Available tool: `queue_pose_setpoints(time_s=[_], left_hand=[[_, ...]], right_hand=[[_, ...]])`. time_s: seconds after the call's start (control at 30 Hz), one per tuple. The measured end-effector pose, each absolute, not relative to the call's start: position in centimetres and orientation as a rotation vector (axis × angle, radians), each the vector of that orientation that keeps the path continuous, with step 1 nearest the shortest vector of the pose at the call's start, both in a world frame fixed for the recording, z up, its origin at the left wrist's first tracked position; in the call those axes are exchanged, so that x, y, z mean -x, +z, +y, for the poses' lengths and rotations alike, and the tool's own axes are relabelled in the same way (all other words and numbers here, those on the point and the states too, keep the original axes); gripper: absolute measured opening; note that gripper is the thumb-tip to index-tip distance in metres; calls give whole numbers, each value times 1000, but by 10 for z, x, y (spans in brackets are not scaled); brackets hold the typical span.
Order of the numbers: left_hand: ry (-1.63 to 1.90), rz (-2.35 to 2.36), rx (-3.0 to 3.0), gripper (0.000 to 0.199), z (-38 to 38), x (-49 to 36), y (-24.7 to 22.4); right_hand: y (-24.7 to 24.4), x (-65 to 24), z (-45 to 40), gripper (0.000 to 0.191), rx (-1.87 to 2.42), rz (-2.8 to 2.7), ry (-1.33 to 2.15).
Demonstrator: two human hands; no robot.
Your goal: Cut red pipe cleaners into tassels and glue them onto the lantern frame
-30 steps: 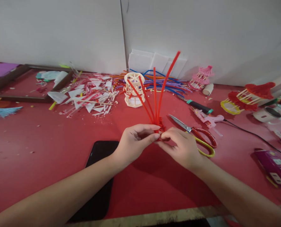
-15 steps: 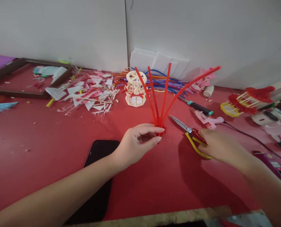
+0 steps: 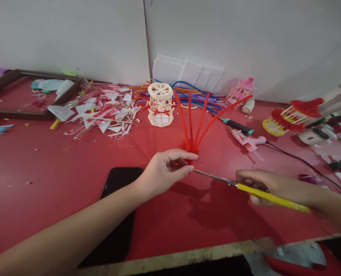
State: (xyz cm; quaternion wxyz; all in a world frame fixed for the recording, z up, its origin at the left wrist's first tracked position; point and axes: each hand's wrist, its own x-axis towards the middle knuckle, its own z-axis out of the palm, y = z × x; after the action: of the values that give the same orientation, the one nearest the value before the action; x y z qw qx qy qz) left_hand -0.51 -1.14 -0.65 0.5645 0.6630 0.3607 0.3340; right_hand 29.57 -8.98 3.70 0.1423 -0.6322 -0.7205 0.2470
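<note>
Several red pipe cleaners (image 3: 190,119) fan upward from a bunched base, with my left hand (image 3: 163,168) closed round that base between thumb and fingers. The base itself is partly hidden by the fingers. In my right hand (image 3: 274,184) is a pair of scissors with a yellow handle (image 3: 271,197). They are held edge-on, the blades pointing left and their tips beside my left thumb, at the lower end of the bunch. Whether the tips touch the pipe cleaners, I cannot tell.
A black phone (image 3: 115,230) lies under my left forearm. Beyond the bunch stand a cream lattice model (image 3: 160,105) and a pile of scraps (image 3: 107,107). A pink glue gun (image 3: 248,141) with a cord lies to the right, near a red and yellow model (image 3: 291,117).
My right hand has lifted and turned the scissors edge-on, bringing their tips left to my left hand. The left hand keeps its hold; the pipe cleaners have tilted slightly.
</note>
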Motion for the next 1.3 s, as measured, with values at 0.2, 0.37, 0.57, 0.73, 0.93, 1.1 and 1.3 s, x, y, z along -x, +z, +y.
queue_pose_setpoints(time_s=[0.2, 0.37, 0.57, 0.73, 0.93, 1.1, 1.3], left_hand=[[739, 813, -1506, 24, -11, 5, -5], [626, 761, -1447, 28, -10, 6, -4], [601, 730, -1402, 28, -11, 5, -3], [589, 712, -1398, 27, -11, 4, -3], [572, 716, -1407, 29, -11, 5, -4], [564, 719, -1420, 30, -11, 6, -5], [539, 710, -1390, 32, -11, 7, -4]], right_hand=[[45, -283, -81, 43, 1814, -1957, 1454], [38, -288, -78, 42, 1864, -1742, 1811], [35, -291, -80, 42, 1813, -1755, 1823], [41, -288, -79, 47, 1785, -1887, 1778], [38, -290, -77, 45, 1766, -1991, 1751], [39, -289, -77, 44, 1770, -1977, 1750], [43, -286, -76, 45, 1721, -1991, 1774]])
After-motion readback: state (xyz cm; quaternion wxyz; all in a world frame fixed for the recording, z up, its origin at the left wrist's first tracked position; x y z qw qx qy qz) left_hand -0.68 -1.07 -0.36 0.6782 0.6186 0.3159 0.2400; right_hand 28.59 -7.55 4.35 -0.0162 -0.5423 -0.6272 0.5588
